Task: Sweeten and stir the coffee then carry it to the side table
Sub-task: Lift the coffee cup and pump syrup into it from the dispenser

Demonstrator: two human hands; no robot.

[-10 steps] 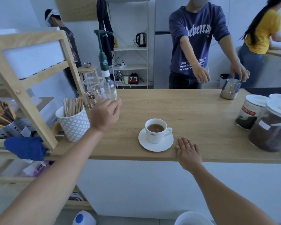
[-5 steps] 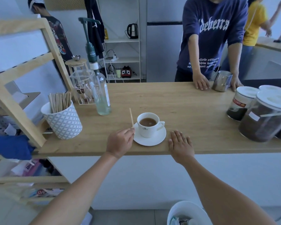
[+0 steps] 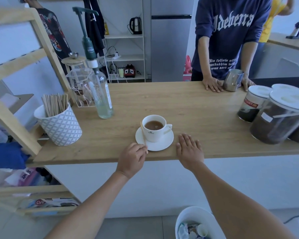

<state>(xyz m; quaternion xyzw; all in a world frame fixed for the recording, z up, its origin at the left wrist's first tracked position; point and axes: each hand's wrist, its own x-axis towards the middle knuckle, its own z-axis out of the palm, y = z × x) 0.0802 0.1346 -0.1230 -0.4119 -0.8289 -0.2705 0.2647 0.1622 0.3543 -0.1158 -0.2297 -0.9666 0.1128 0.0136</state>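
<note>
The left hand (image 3: 131,156) is pinching a stirrer (image 3: 143,133) upright just left of the cup (image 3: 154,128), which is sitting on its saucer (image 3: 164,144) near the counter (image 3: 179,104) edge. The right hand (image 3: 190,149) is lying flat, fingers spread, just right of the saucer.

Two bare arms came up from the bottom of the view, and no sleeve showed on either one, all the way down to the edge. The left hand (image 3: 131,156) wore no glove, no ring and no watch, and the wrist behind its knuckles had no band on it. The right hand (image 3: 190,150) was just the same, with short plain nails at the tips of its fingers (image 3: 186,138), no ring on any of them, and a bare wrist with nothing worn behind it.
</note>
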